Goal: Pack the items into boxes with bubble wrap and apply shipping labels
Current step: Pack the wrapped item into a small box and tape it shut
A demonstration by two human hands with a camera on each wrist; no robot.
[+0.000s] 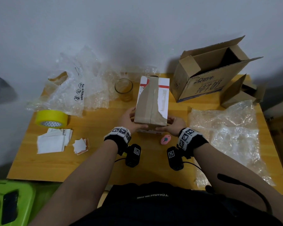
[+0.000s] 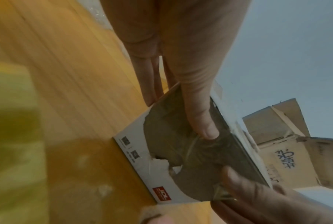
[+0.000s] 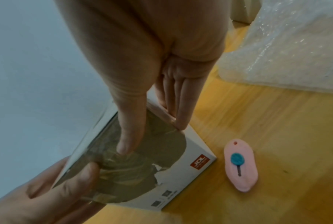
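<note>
Two hands grip one small box (image 1: 151,101) at the middle of the table (image 1: 95,160): the left hand (image 1: 129,119) holds its left side with the thumb (image 2: 200,118) pressed on the near end, the right hand (image 1: 173,123) likewise on the right. A pink cutter (image 1: 165,139) lies beside it, toward the front edge. Bubble wrap (image 1: 225,132) covers the right edge; a yellow tape roll (image 1: 52,118) sits at the left edge.

Tape roll (image 1: 52,118) left of box (image 1: 151,101); cutter (image 1: 165,139) seemingly before it.
</note>
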